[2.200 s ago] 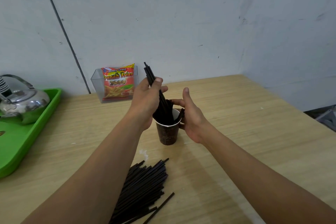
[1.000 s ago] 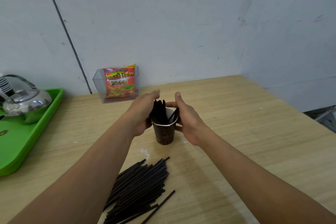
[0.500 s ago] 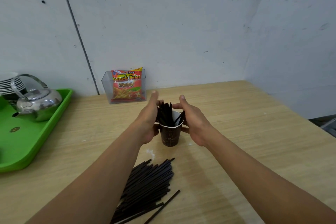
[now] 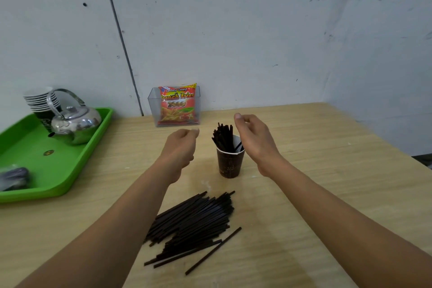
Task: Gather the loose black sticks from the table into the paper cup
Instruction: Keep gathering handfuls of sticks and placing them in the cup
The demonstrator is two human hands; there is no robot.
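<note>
Paper cup [image 4: 230,162] stands between curled fingers [image 4: 239,118], untouched.

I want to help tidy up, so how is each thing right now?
Cup: upright on the table, partly filled.
Sticks in the cup: standing, tops poking out.
Pile of sticks: lying loose on the table.
Left hand: empty, fingers loosely curled.
Right hand: empty, fingers loosely curled.
Kettle: upright on the green tray.
Snack bag: standing in the clear box.
</note>
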